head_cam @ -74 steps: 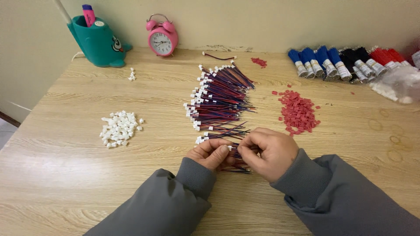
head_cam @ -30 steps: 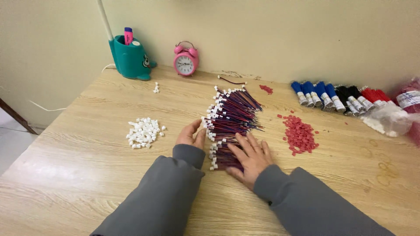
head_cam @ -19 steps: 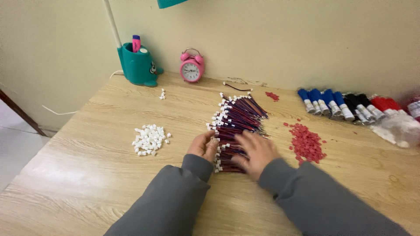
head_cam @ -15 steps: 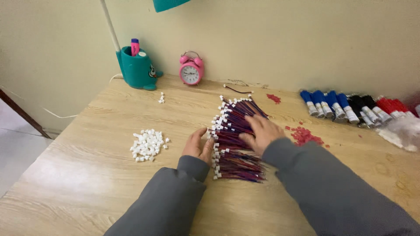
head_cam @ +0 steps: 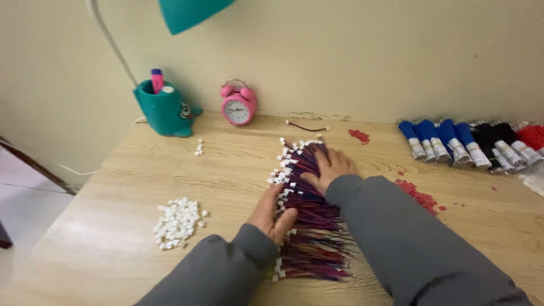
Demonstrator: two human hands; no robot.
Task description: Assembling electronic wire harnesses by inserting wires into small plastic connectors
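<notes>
Red-and-blue wire bundle (head_cam: pixel 309 226) with white plugs, mid-desk on pale wood table (head_cam: pixel 113 226); right hand (head_cam: pixel 330 168) flat, fingers spread, on its far end; left hand (head_cam: pixel 273 211) open against its left edge; white connector pile (head_cam: pixel 177 222) further left.

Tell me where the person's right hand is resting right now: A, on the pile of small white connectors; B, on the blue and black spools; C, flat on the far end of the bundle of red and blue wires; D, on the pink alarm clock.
C: the right hand lies flat on the far end of the wire bundle.
</notes>
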